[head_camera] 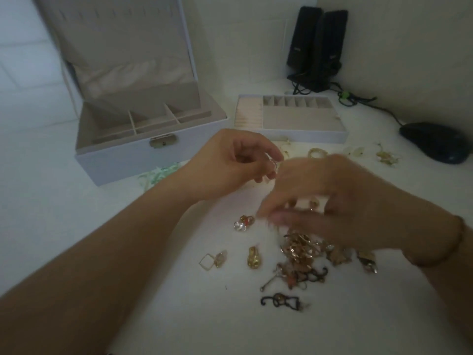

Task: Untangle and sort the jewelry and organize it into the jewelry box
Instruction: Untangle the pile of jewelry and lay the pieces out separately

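**A:** Start at the fingers. What are they doing?

**B:** The left hand [230,160] has its fingers curled in, pinching a small clear, glinting piece [273,166], perhaps an earring; it is too small to name. The right hand [325,201] is blurred, fingers bent downward over the tangled heap of gold-toned jewelry [304,249]. Whether it grips anything, I cannot tell.

**A:** So which step is this?

**B:** Sorting, I judge, and early on. Loose pieces lie around the heap: a gold square-frame earring [208,261], a chunky gold charm [254,257], a clear-and-red stone piece [243,222], a black curled ornament [280,301]. The pale lilac jewelry box [122,157] stands open well beyond the hands, and I can see nothing in its compartments, nor in the lift-out tray with ring rolls [289,119].

**A:** And the next move?

**B:** Probably freeing the pinched piece from anything clinging to it, then carrying it to a compartment. It needs a light pull, so no chain snags.

**A:** What is hidden?

**B:** The right hand covers the heap's upper part. The dim light blurs the pale pieces [384,155] near the tray.
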Demonstrator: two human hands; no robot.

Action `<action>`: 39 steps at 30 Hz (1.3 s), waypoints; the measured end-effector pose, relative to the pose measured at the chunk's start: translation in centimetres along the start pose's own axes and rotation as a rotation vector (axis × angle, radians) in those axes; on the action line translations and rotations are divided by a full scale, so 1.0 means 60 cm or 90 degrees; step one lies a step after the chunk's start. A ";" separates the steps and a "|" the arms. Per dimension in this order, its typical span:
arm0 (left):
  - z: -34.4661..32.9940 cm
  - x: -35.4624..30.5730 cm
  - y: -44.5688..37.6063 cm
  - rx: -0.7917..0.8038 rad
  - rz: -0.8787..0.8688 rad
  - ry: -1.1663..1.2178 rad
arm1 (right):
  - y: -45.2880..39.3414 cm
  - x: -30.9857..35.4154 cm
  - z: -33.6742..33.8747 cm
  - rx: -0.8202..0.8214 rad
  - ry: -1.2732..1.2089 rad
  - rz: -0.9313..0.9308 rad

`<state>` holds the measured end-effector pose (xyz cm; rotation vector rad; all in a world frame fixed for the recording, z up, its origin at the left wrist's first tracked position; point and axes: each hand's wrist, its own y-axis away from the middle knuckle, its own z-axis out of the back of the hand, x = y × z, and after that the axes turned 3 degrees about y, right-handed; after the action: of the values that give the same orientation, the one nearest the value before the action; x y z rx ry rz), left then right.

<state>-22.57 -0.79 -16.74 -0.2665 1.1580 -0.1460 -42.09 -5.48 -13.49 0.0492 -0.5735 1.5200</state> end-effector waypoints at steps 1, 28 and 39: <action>0.000 -0.001 0.001 0.018 -0.005 0.007 | 0.000 -0.006 0.006 -0.083 -0.027 -0.048; 0.068 -0.058 0.058 0.076 0.088 -0.216 | 0.001 -0.055 -0.011 -0.234 -0.006 -0.224; 0.080 -0.030 0.178 -0.038 0.040 -0.402 | -0.032 -0.002 -0.036 0.059 0.107 -0.017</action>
<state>-19.15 10.53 -16.37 -0.3003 0.5433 0.0300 -39.59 -4.92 -14.77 -0.0002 -0.3671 1.5076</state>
